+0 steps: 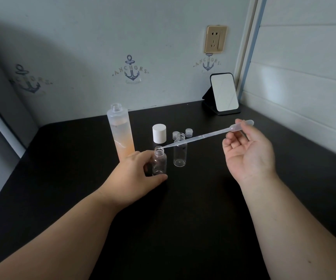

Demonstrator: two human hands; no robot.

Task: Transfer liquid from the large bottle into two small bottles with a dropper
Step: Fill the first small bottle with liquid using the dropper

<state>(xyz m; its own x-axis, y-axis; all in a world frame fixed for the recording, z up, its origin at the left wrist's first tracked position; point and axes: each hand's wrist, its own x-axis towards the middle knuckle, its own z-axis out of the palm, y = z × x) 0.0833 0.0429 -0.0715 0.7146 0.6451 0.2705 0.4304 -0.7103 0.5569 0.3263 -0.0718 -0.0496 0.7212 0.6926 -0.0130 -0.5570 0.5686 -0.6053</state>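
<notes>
Head view, dropper: your right hand (248,152) pinches the bulb end of the dropper (201,136) between thumb and fingertips, palm up, other fingers loosely curled.
Dropper axis: it runs from the bulb at upper right down-left to the tip, which sits at the mouth of the near small bottle (159,161); I cannot tell whether it is inside or just above.
Left grip: your left hand (137,170) wraps the base of that bottle, thumb in front, steadying it upright on the bench (203,209).
Second small bottle: (180,150) stands open just right of the first, under the dropper's shaft and nearer your right hand.
Large bottle: (120,132) uncapped, peach liquid inside, just behind your left hand.
Caps: white cap (159,133) and two small clear caps (188,132) lie behind the small bottles.
Judgement: both small bottles look empty; the squeeze depends on the tip staying over the mouth.
</notes>
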